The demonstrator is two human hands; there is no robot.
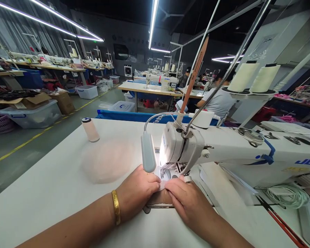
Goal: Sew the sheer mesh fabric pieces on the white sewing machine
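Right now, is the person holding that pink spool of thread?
No, the pink spool stands on the table, while the left hand and right hand are at the sewing machine.

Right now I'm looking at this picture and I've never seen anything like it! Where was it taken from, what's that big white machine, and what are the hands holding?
There's just one picture, from a camera on someone's head, looking forward and down. The big white thing is a sewing machine. The left hand, with a gold bracelet at its wrist, and the right hand meet by its lit needle area. Their fingers touch some thin pale cloth; I can't tell if they pinch it or press it flat. On the white table stands a pinkish thread spool. Beside it is a pinkish blur, too smeared to name. A coil of pale cord lies on the far right.
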